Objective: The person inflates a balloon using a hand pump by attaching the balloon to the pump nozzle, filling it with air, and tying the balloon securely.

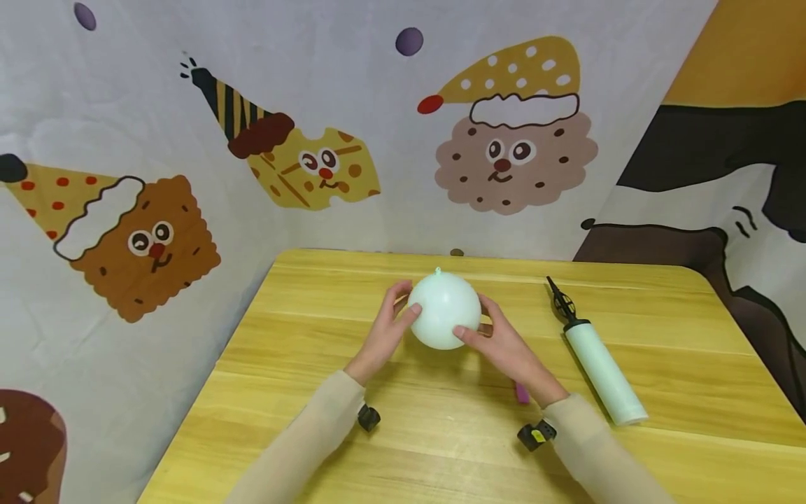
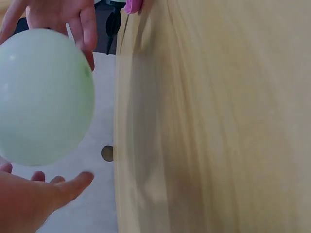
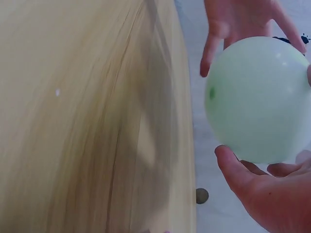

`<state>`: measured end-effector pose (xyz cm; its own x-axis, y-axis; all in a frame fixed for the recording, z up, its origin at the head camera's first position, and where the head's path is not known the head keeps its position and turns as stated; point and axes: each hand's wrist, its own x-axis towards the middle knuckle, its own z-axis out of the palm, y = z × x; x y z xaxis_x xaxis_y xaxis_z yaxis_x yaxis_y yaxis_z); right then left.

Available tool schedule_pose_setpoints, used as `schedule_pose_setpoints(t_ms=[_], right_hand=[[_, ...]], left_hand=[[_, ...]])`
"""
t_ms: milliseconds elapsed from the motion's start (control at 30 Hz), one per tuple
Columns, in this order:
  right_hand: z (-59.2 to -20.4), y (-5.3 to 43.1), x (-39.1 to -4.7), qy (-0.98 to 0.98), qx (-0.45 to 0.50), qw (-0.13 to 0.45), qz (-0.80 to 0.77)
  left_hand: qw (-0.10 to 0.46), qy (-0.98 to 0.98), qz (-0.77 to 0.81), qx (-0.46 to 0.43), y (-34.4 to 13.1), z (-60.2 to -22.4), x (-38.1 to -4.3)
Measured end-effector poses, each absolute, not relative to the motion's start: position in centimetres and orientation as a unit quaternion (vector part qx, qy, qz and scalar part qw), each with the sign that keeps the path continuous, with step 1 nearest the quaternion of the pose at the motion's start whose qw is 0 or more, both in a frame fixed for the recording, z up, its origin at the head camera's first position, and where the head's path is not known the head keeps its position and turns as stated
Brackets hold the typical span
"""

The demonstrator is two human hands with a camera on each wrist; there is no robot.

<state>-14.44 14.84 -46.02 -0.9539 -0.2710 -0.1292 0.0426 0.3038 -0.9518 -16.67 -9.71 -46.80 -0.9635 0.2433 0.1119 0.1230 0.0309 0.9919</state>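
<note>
A round pale mint-green balloon [image 1: 444, 311] is held between both hands over the table, its small neck pointing to the far side. On its left, my left hand [image 1: 388, 327] cups it, thumb on the near face and bent fingers toward the back. My right hand [image 1: 501, 343] holds the opposite side, thumb across the lower front and fingers partly hidden behind the balloon. A darker green spot shows on the balloon [image 3: 260, 99] in the right wrist view, where the right thumb [image 3: 228, 160] lies right at its lower edge.
A mint-green hand pump [image 1: 604, 371] with a black nozzle lies on the wooden table [image 1: 290, 392] to the right. Partly under the right wrist is a small pink thing [image 1: 522, 392]. A cartoon-printed cloth [image 1: 378, 224] hangs behind and left of the table.
</note>
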Motion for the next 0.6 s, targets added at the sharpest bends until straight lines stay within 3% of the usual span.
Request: schedule_pose_setpoints(t_ms=[233,600], right_hand=[[-46.3,14.3,-14.5,0.792,-0.077,0.146,-0.588],[-45.6,16.4,-14.0,0.856,-0.082,0.084,-0.504]], left_hand=[[0.069,0.719,0.679,0.131,-9.8,-47.4,-16.3],[-0.004,0.793,0.605,0.069,-12.2,-47.2,-17.0]])
